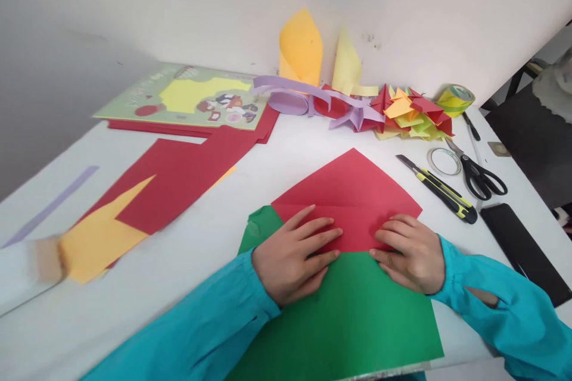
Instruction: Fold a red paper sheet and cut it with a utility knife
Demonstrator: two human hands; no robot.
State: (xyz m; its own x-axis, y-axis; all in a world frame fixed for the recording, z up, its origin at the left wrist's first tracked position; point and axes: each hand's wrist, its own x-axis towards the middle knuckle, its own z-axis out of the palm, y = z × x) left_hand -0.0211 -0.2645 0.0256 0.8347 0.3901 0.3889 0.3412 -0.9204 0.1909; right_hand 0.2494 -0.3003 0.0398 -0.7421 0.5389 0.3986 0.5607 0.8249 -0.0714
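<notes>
Head view: hands (353,253) on red paper (348,193)

White table (187,286), plain white wall (179,6), dark chair (531,137)

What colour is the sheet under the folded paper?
Green, under the red folded paper; head view.

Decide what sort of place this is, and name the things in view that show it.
Probably a paper-craft table set against a wall: folded paper shapes piled at the back, scissors and a utility knife nearby, and both hands pressing a folded red sheet.
</notes>
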